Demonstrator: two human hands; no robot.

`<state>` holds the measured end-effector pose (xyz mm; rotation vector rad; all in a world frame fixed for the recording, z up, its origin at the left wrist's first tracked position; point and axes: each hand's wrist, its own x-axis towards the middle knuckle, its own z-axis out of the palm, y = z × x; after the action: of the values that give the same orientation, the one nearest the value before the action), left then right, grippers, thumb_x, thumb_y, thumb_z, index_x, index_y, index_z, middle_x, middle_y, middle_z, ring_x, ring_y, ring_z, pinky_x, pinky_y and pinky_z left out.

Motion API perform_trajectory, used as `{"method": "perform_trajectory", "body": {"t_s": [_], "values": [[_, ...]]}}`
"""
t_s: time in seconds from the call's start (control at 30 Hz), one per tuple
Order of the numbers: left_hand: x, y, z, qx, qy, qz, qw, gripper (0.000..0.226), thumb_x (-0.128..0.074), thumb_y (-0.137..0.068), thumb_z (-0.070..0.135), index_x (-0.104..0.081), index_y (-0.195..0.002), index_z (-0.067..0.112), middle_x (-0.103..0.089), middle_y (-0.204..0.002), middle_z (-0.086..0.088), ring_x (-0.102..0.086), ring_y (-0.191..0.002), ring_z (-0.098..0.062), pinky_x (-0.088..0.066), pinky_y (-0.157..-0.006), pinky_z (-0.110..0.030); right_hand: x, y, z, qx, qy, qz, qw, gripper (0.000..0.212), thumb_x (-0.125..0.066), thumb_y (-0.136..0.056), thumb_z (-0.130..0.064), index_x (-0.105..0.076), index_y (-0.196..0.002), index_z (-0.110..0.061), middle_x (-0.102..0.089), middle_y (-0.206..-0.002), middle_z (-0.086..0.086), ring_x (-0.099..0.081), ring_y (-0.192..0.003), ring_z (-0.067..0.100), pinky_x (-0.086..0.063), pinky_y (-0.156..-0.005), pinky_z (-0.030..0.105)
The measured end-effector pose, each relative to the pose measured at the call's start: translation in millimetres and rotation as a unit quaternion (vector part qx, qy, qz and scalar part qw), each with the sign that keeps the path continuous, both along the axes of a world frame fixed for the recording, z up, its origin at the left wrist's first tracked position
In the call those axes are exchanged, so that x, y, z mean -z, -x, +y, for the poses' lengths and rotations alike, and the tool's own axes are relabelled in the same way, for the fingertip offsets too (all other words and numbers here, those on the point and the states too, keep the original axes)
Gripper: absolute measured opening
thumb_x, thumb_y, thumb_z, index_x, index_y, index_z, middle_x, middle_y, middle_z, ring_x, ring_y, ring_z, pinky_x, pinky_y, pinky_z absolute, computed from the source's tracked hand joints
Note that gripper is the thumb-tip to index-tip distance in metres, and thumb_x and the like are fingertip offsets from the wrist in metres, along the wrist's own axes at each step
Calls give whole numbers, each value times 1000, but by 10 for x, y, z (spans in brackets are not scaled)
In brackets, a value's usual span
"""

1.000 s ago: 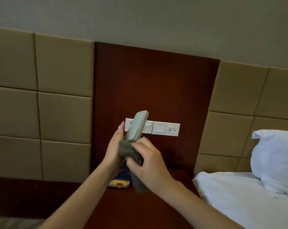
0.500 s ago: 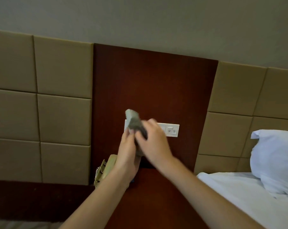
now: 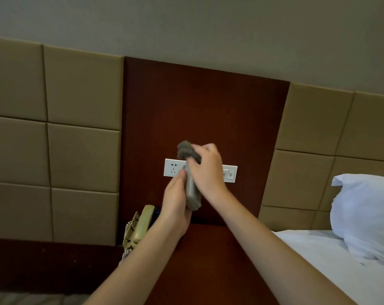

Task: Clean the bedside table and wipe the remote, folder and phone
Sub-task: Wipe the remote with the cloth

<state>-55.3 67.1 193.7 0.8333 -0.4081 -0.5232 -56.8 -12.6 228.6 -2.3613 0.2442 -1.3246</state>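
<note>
My left hand (image 3: pixel 175 205) grips a grey remote (image 3: pixel 192 194) upright in front of the wall sockets. My right hand (image 3: pixel 206 170) holds a grey cloth (image 3: pixel 185 150) bunched over the remote's upper end, which the cloth and fingers hide. Below the hands lies the dark wooden bedside table (image 3: pixel 208 260). A beige corded phone (image 3: pixel 138 227) stands at the table's back left, partly behind my left forearm. No folder is in view.
A white socket and switch strip (image 3: pixel 173 168) sits on the dark wood wall panel behind my hands. Padded beige headboard squares flank the panel. A bed with a white sheet (image 3: pixel 329 260) and a pillow (image 3: pixel 367 216) lies to the right.
My right hand slid the cloth up along the remote from its lower part to its top end. The view shifted, bringing the phone into sight and losing a yellow object on the table.
</note>
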Motion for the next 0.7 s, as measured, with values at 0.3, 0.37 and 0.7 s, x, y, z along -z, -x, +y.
{"method": "perform_trajectory", "body": {"t_s": [0.3,0.37,0.7], "values": [[175,-158,187,9,29,50,998,58,-25,-99,53,-57,-125,13,-65,-116,-14,-62,-107,-26,-50,-92,-38,503,302,391,-53,43,3,998,30,-60,-89,-18,-64,-119,-16,-48,-103,-4,-49,-103,12,-44,-88,19],[132,-95,169,16,0,10,1000,48,-26,-100,50,-58,-121,21,-67,-114,-10,-62,-108,-24,-48,-96,-40,304,190,221,-14,42,-11,999,33,-60,-88,-14,-63,-121,-12,-45,-102,-1,-51,-100,17,-39,-83,18],[-3,-192,76,-53,56,-10,997,44,-42,-100,18,-38,-143,28,-63,-120,-7,-64,-106,-24,-55,-80,-38,99,305,219,-84,-50,38,995,21,-58,-92,-12,-66,-111,-12,-51,-99,-2,-50,-88,6,-38,-72,4]]}}
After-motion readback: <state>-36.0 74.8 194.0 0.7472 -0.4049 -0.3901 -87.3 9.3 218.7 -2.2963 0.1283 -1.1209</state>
